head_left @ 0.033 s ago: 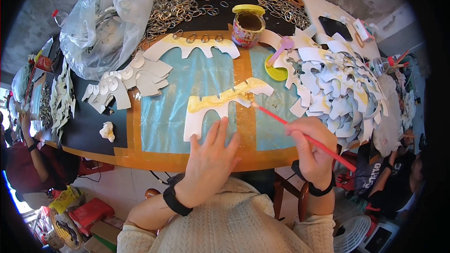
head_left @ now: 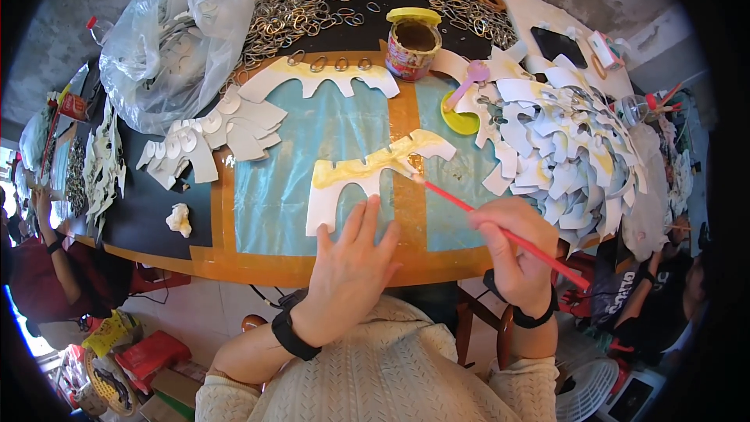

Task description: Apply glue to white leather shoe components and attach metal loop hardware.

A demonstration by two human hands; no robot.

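Card cutout (head_left: pixel 367 176): light, floppy (glue-wet top edge); we pin it with left hand (head_left: pixel 348 266), fingers spread, while right hand (head_left: pixel 512 254) pinches red brush (head_left: pixel 500 230).

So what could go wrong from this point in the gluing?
The left hand pins only the lower edge of the white cutout, so the red-handled brush in the right hand might shift it. Yellow glue could also smear onto the blue mat, or the open glue jar could tip.
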